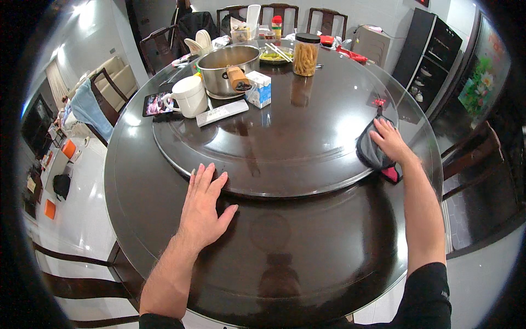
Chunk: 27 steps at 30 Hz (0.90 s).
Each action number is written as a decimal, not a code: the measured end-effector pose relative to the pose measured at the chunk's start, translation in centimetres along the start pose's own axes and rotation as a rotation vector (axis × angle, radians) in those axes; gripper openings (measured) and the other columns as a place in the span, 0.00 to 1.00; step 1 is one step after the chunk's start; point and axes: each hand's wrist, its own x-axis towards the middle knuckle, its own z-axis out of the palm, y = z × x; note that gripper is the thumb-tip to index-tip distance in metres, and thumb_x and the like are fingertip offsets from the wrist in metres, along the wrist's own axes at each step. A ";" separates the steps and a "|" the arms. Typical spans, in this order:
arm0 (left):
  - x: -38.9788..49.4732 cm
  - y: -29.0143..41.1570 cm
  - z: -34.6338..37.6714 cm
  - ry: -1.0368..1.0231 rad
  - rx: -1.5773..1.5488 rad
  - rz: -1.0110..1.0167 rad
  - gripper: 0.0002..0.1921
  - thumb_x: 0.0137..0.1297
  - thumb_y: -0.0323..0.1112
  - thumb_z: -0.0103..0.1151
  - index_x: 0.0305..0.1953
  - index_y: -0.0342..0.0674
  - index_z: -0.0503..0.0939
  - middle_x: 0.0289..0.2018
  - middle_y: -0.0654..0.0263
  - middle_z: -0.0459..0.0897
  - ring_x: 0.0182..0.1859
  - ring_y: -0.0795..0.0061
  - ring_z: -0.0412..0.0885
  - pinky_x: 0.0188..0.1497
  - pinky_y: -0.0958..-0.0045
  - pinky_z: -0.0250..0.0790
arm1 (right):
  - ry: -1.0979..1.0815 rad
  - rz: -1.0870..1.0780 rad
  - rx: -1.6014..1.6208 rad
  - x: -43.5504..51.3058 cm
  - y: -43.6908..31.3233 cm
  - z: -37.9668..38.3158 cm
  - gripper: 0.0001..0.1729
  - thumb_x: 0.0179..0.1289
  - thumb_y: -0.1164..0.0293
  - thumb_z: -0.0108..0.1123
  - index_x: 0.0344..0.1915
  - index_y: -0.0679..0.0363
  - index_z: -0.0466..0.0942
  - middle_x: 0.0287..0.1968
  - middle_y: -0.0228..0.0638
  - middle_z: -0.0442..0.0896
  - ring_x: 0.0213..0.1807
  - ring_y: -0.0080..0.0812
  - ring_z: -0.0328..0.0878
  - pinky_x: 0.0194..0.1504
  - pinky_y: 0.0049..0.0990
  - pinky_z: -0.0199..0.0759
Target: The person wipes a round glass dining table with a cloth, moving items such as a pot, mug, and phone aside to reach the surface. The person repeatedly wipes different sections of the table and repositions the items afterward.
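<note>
My left hand lies palm down with spread fingers, its fingertips on the near-left rim of the round turntable that stands on the dark, glossy round table. At the right, my right hand rests flat on a grey cloth with black edging, which lies over the turntable's right edge; a pink part shows at its lower corner. Further back on the turntable are a steel pot with a wooden handle, a white mug, a blue and white carton and a long white box.
A jar with a black lid holds tan food. Behind the pot, chopsticks lie on a plate of green food. A phone with a lit screen is left of the mug. Wooden chairs surround the table.
</note>
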 end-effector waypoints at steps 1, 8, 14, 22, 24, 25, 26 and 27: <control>0.0 0.0 0.2 0.006 -0.005 -0.001 0.36 0.58 0.33 0.71 0.67 0.36 0.69 0.73 0.46 0.60 0.77 0.41 0.54 0.79 0.48 0.46 | -0.020 0.052 -0.082 1.6 -0.4 0.2 0.40 0.75 0.43 0.43 0.77 0.54 0.58 0.80 0.47 0.54 0.82 0.51 0.46 0.78 0.54 0.38; 0.0 0.0 0.4 0.045 -0.013 0.003 0.34 0.58 0.33 0.71 0.66 0.36 0.69 0.73 0.45 0.61 0.77 0.41 0.54 0.79 0.48 0.45 | -0.040 -0.250 -0.082 1.4 -10.3 1.5 0.39 0.76 0.44 0.41 0.77 0.57 0.58 0.80 0.45 0.54 0.82 0.48 0.48 0.78 0.54 0.41; -0.2 -0.1 0.5 0.049 0.013 -0.008 0.35 0.58 0.33 0.71 0.66 0.35 0.69 0.73 0.45 0.61 0.77 0.41 0.54 0.79 0.48 0.45 | 0.009 -0.714 0.068 -7.9 -8.0 0.7 0.37 0.77 0.50 0.48 0.76 0.58 0.60 0.79 0.45 0.58 0.82 0.46 0.47 0.80 0.45 0.38; -0.1 -0.1 0.6 0.051 -0.031 -0.009 0.36 0.56 0.33 0.73 0.66 0.34 0.69 0.73 0.44 0.60 0.77 0.39 0.53 0.79 0.47 0.45 | -0.047 0.051 -0.110 4.0 2.0 0.1 0.41 0.76 0.43 0.39 0.79 0.55 0.54 0.81 0.47 0.51 0.82 0.51 0.44 0.78 0.58 0.38; -0.1 0.0 0.6 0.057 -0.028 -0.006 0.36 0.56 0.33 0.73 0.66 0.34 0.69 0.73 0.44 0.59 0.77 0.39 0.53 0.79 0.46 0.44 | -0.054 0.238 -0.127 6.6 0.2 0.6 0.43 0.75 0.40 0.37 0.79 0.54 0.52 0.81 0.45 0.49 0.83 0.51 0.43 0.77 0.59 0.37; -0.1 0.0 0.6 0.058 -0.028 0.000 0.36 0.56 0.33 0.73 0.65 0.34 0.69 0.73 0.44 0.59 0.77 0.38 0.53 0.79 0.46 0.44 | -0.081 0.218 -0.127 7.4 -1.2 0.7 0.45 0.74 0.38 0.36 0.79 0.53 0.51 0.82 0.44 0.47 0.83 0.48 0.42 0.78 0.59 0.36; -0.1 0.0 0.6 0.052 -0.022 -0.009 0.36 0.56 0.33 0.73 0.65 0.34 0.69 0.73 0.44 0.59 0.77 0.39 0.53 0.79 0.46 0.44 | -0.078 0.179 -0.111 7.9 -3.1 1.0 0.44 0.74 0.38 0.36 0.79 0.52 0.52 0.82 0.42 0.47 0.83 0.47 0.41 0.78 0.59 0.35; -0.1 0.0 0.6 0.058 -0.019 -0.003 0.36 0.56 0.33 0.73 0.66 0.34 0.69 0.73 0.44 0.59 0.77 0.39 0.53 0.79 0.46 0.44 | -0.079 0.115 -0.115 7.9 -5.3 1.4 0.43 0.74 0.38 0.36 0.79 0.51 0.52 0.82 0.41 0.47 0.83 0.45 0.41 0.78 0.60 0.35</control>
